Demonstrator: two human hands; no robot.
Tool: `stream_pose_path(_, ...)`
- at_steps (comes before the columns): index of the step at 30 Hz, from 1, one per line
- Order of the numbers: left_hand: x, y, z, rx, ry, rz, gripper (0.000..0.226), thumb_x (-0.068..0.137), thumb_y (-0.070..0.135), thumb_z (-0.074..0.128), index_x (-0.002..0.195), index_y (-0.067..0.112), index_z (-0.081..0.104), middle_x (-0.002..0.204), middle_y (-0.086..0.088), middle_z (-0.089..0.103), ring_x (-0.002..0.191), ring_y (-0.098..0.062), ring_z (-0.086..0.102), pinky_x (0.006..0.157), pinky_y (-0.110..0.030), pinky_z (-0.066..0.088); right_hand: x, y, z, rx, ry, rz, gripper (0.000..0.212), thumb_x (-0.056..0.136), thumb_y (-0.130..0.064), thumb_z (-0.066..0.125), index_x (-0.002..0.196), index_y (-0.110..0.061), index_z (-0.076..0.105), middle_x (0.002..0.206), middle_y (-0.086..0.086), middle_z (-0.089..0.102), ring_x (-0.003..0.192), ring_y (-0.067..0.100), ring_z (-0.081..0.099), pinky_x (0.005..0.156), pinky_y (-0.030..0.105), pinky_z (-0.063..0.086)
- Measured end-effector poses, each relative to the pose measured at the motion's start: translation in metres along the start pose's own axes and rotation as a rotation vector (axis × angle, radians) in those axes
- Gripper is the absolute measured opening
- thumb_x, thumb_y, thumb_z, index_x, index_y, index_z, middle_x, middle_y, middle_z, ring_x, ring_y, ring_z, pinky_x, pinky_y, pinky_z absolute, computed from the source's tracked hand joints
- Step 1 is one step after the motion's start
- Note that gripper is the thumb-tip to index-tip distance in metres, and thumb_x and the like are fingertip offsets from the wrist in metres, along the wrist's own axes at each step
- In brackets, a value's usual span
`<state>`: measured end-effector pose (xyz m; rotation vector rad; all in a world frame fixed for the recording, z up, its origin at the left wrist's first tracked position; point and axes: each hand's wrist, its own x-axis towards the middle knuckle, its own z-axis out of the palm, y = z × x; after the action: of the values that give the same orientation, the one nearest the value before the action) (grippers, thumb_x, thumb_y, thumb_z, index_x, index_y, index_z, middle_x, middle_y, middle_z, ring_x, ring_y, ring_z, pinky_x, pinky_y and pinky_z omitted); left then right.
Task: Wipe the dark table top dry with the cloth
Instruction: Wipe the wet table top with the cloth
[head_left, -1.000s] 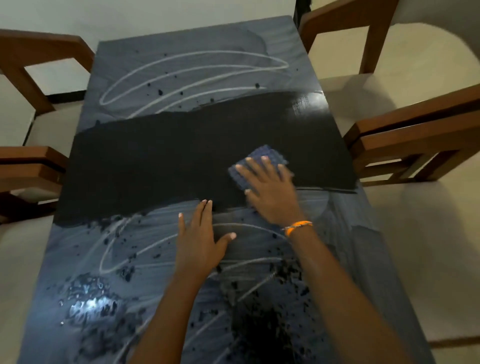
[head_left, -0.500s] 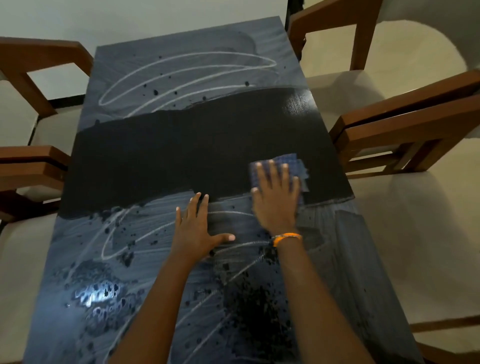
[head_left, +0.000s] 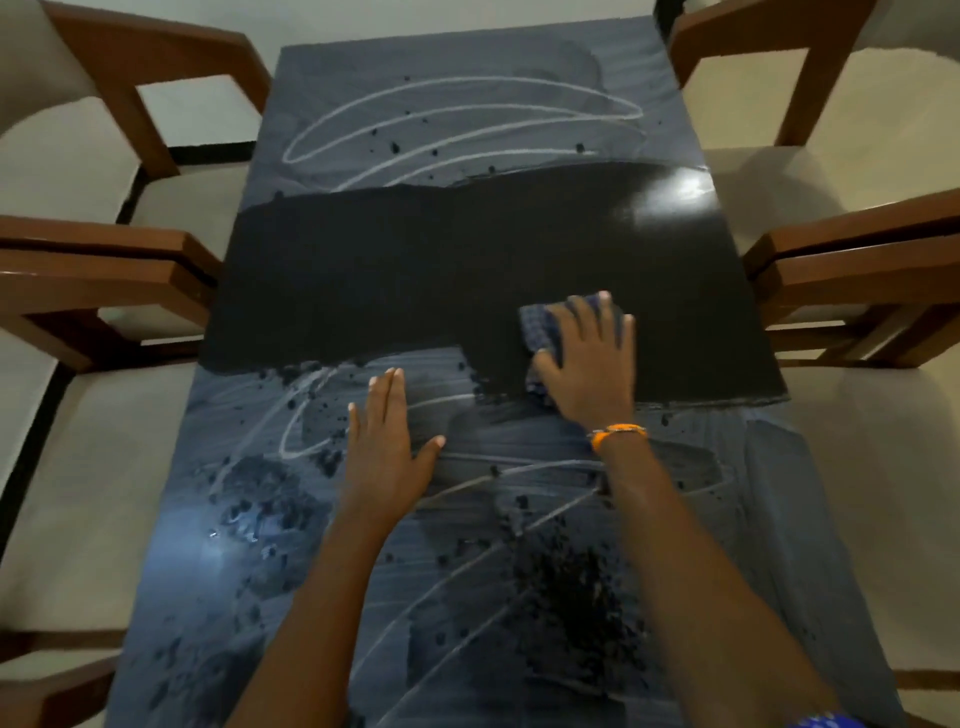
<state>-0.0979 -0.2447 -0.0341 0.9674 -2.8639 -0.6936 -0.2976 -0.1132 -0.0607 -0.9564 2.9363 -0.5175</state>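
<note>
While the cloth (head_left: 543, 332) lies flat on the table (head_left: 363, 291), it sits at the near edge of the dull dry band that crosses the middle of the top, right of centre; the right hand (head_left: 589, 366) covers most of it, fingers straight and spread, pressing down rather than gripping, with only a blue checked corner showing past the thumb side. Just nearer than the cloth the film (head_left: 519, 457) begins, grey and streaked with pale swirls and dark droplets, and it runs all the way to the near end; a second wet patch lies beyond the dry band at the far end. The left hand (head_left: 387, 441) rests palm down on the wet part, fingers straight and together, thumb out, holding nothing, near the right hand and slightly closer to the body. Likely the next stroke goes leftward along the boundary, where that left hand lies in the path; chairs (head_left: 104, 270) flank both long sides.
</note>
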Motion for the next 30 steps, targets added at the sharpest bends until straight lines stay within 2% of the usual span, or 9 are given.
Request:
stream_pose_path(5, -0.011, -0.037, -0.014, -0.076, 0.059, -0.036, 0.081, 0.090, 0.033, 0.055, 0.148, 0.011, 0.003, 0.158, -0.007, 0.007, 0.146, -0.020, -0.002, 0.114, -0.033, -0.012, -0.008, -0.033, 0.017, -0.048, 0.030, 0.141, 0.063, 0.090, -0.040, 0.047, 0.146, -0.018, 0.030, 0.157, 0.013, 0.021, 0.146, 0.037, 0.008, 0.117, 0.053, 0.008)
stream_pose_path(7, -0.017, -0.057, -0.023, -0.102, 0.085, -0.064, 0.082, 0.090, 0.033, 0.056, 0.148, 0.012, 0.003, 0.158, -0.006, 0.007, 0.146, -0.019, -0.001, 0.113, -0.032, -0.012, -0.010, -0.064, 0.028, -0.053, 0.024, 0.127, 0.066, 0.091, -0.042, 0.046, 0.149, -0.018, 0.024, 0.158, 0.015, 0.017, 0.146, 0.038, 0.006, 0.118, 0.053, 0.007)
stream_pose_path(12, -0.033, -0.112, -0.052, -0.141, 0.119, -0.167, 0.079, 0.090, 0.029, 0.056, 0.148, 0.010, 0.006, 0.158, -0.007, 0.010, 0.146, -0.020, -0.001, 0.115, -0.034, -0.009, -0.011, -0.162, 0.060, -0.041, -0.048, 0.005, 0.067, 0.092, -0.044, 0.040, 0.150, -0.020, 0.017, 0.159, 0.015, 0.010, 0.146, 0.036, 0.002, 0.118, 0.052, 0.003)
stream_pose_path(16, -0.050, -0.158, -0.069, -0.168, 0.138, -0.209, 0.068, 0.092, 0.012, 0.048, 0.148, 0.010, 0.009, 0.157, -0.008, 0.012, 0.146, -0.021, 0.001, 0.116, -0.035, -0.008, -0.017, -0.256, 0.090, -0.004, -0.100, -0.133, 0.068, 0.091, -0.045, 0.039, 0.150, -0.019, 0.017, 0.158, 0.017, 0.011, 0.146, 0.037, 0.004, 0.118, 0.051, 0.002)
stream_pose_path(19, -0.067, -0.189, -0.078, -0.191, 0.141, -0.223, 0.068, 0.089, 0.000, 0.044, 0.147, 0.009, 0.011, 0.157, -0.008, 0.011, 0.146, -0.020, 0.002, 0.115, -0.031, -0.009, -0.025, -0.325, 0.111, -0.010, -0.176, -0.265, 0.069, 0.091, -0.044, 0.040, 0.150, -0.019, 0.014, 0.158, 0.018, 0.011, 0.146, 0.036, 0.004, 0.118, 0.051, 0.000)
stream_pose_path(22, -0.079, -0.209, -0.084, -0.235, 0.131, -0.260, 0.066, 0.089, -0.004, 0.041, 0.147, 0.007, 0.011, 0.157, -0.010, 0.010, 0.146, -0.021, 0.003, 0.116, -0.031, -0.005, -0.033, -0.367, 0.124, -0.021, -0.251, -0.413, 0.069, 0.090, -0.044, 0.043, 0.149, -0.020, 0.017, 0.159, 0.016, 0.011, 0.147, 0.035, 0.001, 0.118, 0.049, -0.004)
stream_pose_path(27, -0.083, -0.217, -0.088, -0.308, 0.056, -0.288, 0.062, 0.095, 0.007, 0.040, 0.148, 0.009, 0.008, 0.158, -0.007, 0.007, 0.145, -0.017, 0.003, 0.120, -0.036, 0.007, -0.044, -0.360, 0.119, -0.021, -0.272, -0.574, 0.063, 0.089, -0.038, 0.042, 0.147, -0.022, 0.026, 0.158, 0.007, 0.019, 0.147, 0.031, 0.004, 0.119, 0.046, 0.000)
stream_pose_path(30, -0.079, -0.211, -0.088, -0.331, 0.002, -0.266, 0.062, 0.095, 0.009, 0.040, 0.148, 0.010, 0.006, 0.158, -0.007, 0.006, 0.145, -0.017, 0.003, 0.118, -0.027, 0.003, -0.052, -0.327, 0.106, -0.027, -0.242, -0.526, 0.062, 0.089, -0.038, 0.039, 0.148, -0.023, 0.025, 0.157, 0.003, 0.022, 0.147, 0.028, 0.008, 0.119, 0.046, 0.006)
